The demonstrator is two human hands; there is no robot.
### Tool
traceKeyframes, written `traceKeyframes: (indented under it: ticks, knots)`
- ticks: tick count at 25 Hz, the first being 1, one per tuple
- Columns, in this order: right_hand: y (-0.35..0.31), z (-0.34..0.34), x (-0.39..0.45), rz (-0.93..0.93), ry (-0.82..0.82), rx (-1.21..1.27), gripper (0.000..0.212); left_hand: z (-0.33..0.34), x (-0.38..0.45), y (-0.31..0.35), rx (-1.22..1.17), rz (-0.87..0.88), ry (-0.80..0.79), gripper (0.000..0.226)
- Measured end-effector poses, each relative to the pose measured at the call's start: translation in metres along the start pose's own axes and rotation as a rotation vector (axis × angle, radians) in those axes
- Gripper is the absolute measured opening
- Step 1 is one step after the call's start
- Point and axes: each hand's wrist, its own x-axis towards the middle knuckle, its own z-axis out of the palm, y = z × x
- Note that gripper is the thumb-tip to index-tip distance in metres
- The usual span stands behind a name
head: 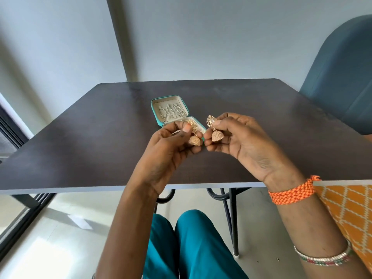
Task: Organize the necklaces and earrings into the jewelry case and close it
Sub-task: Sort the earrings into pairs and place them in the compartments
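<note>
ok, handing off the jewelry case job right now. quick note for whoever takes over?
Left hand: pinch grip on one gold bell-shaped dangle earring, held above the table.
Right hand: pinch grip on the matching second gold earring.
Small teal square jewelry case lies open on the dark wooden table; silver chain necklaces already sit in its far half.
Done: necklaces stowed.
Left: seat both earrings in the near half, which the hands partly hide, then close the case.
</note>
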Motion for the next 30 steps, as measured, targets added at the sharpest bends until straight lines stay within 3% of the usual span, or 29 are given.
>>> traceKeyframes:
  ticks: [6, 10, 14, 18, 21, 25, 30]
  knots:
    - [0.013, -0.001, 0.005, 0.004, 0.009, -0.074, 0.007, 0.003, -0.003, 0.002, 0.083, 0.051, 0.069, 0.018]
    - [0.014, -0.006, 0.007, 0.006, 0.007, -0.101, 0.016, -0.003, -0.001, 0.003, 0.095, 0.019, 0.097, 0.019]
    - [0.018, -0.01, 0.012, 0.032, 0.036, -0.139, 0.006, -0.009, 0.002, -0.002, 0.113, 0.025, 0.105, 0.018]
    - [0.018, -0.016, 0.037, 0.104, 0.067, -0.157, 0.006, -0.021, 0.012, -0.006, 0.283, 0.209, 0.187, 0.004]
    - [0.019, -0.018, 0.071, 0.104, 0.113, -0.328, 0.004, -0.033, 0.022, -0.009, 0.346, 0.292, 0.258, 0.006]
    - [0.03, -0.008, 0.101, 0.071, 0.07, -0.585, 0.003, -0.041, 0.034, -0.014, 0.335, 0.27, 0.408, 0.006]
    - [0.036, -0.003, 0.115, 0.076, 0.056, -0.808, 0.002, -0.047, 0.043, -0.024, 0.363, 0.218, 0.429, 0.006]
